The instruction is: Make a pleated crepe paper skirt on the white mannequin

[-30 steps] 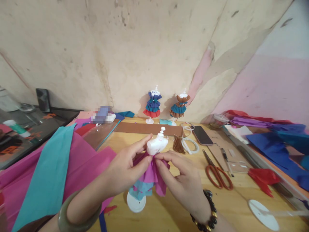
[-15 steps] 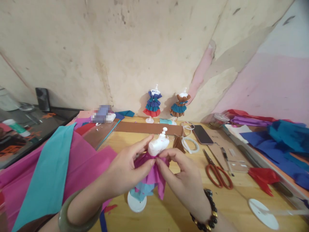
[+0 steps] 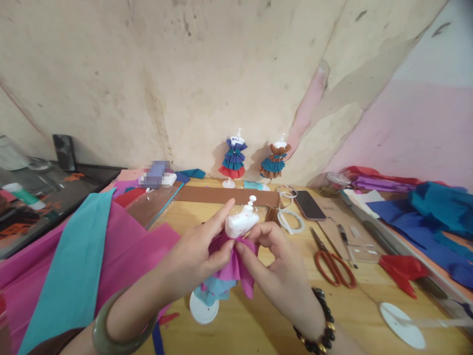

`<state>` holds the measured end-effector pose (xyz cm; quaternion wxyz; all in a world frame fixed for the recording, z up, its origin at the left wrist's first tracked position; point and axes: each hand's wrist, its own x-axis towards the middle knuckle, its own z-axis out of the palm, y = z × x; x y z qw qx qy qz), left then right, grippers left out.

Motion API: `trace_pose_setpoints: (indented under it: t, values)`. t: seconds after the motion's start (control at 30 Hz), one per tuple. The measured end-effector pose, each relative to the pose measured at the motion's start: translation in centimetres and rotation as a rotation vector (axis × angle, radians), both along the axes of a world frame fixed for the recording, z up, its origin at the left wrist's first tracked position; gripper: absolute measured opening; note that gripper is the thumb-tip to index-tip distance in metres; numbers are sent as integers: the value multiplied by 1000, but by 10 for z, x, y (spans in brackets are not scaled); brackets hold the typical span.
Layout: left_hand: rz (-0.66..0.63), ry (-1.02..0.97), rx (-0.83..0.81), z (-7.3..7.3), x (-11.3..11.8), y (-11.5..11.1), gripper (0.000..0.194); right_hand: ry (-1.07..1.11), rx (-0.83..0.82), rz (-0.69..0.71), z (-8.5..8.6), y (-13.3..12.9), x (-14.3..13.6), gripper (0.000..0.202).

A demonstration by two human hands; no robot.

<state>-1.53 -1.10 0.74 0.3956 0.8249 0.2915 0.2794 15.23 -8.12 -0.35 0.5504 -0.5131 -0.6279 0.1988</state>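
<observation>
A small white dress form (image 3: 242, 222) leans between my hands, its round white base (image 3: 204, 308) low over the table. Magenta fabric (image 3: 234, 264) wraps its waist, above a light blue ruffled layer (image 3: 214, 290). My left hand (image 3: 207, 246) is closed round the form's left side, thumb pressing the magenta fabric at the front. Opposite it, my right hand (image 3: 275, 256) pinches the same fabric at the waist between thumb and fingers. The two thumb tips are close together.
Two dressed mini forms (image 3: 234, 158) (image 3: 275, 160) stand by the wall. Orange-handled scissors (image 3: 334, 266), a phone (image 3: 309, 205), a pen (image 3: 348, 245) and a white disc stand (image 3: 402, 325) lie right. Magenta cloth (image 3: 125, 246) and a turquoise strip (image 3: 70, 271) cover the left.
The form's base has swung slightly left and its top tilts a little more. Both hands have shifted slightly, still on the magenta fabric.
</observation>
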Motion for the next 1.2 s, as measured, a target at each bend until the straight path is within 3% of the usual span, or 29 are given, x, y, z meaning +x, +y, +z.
trace_pose_setpoints:
  t: [0.27, 0.73, 1.03, 1.2]
  values:
    - [-23, -55, 23, 2, 1, 2, 71, 86, 9, 11, 5, 1, 1, 9]
    - [-25, -131, -66, 2, 1, -4, 79, 99, -52, -27, 0, 1, 0, 15]
    - [16, -135, -36, -1, 2, 0, 66, 71, -4, 36, 4, 1, 2, 8]
    - [-58, -103, -137, -2, -1, 2, 69, 75, 0, 30, 5, 0, 3, 9]
